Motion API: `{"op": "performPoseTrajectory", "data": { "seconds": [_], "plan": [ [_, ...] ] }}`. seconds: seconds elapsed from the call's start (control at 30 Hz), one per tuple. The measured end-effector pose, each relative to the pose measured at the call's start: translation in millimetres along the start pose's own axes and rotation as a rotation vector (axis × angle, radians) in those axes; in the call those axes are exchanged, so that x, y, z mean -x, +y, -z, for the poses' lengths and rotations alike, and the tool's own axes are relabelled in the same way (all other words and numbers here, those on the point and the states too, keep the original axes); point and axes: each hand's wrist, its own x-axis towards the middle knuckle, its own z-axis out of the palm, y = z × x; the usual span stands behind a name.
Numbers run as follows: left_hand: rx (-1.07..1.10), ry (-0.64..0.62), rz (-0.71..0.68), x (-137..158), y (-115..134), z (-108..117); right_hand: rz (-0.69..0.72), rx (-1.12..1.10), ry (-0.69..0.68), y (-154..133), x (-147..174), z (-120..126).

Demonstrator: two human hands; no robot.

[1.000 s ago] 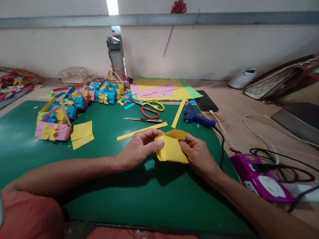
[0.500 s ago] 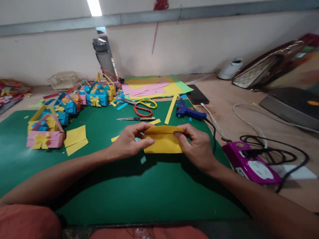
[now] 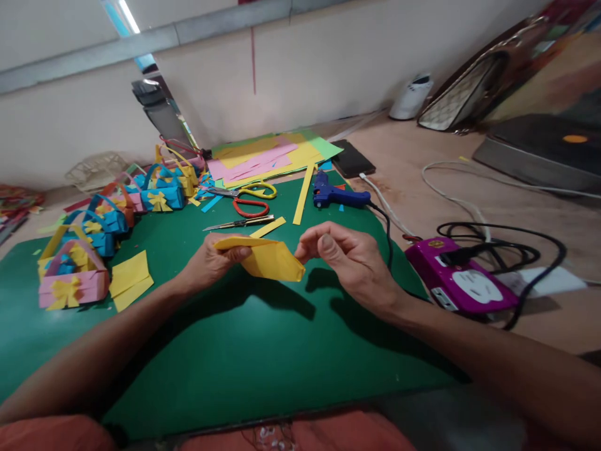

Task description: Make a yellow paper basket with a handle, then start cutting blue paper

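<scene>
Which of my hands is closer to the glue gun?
Right. Your right hand is on the near side of the glue gun; your left hand is farther off, to its left, holding the yellow paper.

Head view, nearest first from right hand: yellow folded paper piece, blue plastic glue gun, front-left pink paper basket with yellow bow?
1. Yellow folded paper piece: left of the right hand, held in the left hand.
2. Blue glue gun: beyond the right hand.
3. Pink paper basket: far left.
</scene>
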Motion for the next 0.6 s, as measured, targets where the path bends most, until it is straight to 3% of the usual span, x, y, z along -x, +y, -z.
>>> {"op": "performPoseTrajectory", "data": {
  "seconds": [0.23, 0.6],
  "plan": [
    [0.031, -0.108, -0.241, -4, -8, 3, -0.183, -0.157, -0.185, 5, 2, 1],
    [0.001, -0.074, -0.319, -1, -14, -6, -0.290, -0.189, -0.193, 24, -3, 0]
  ]
}}
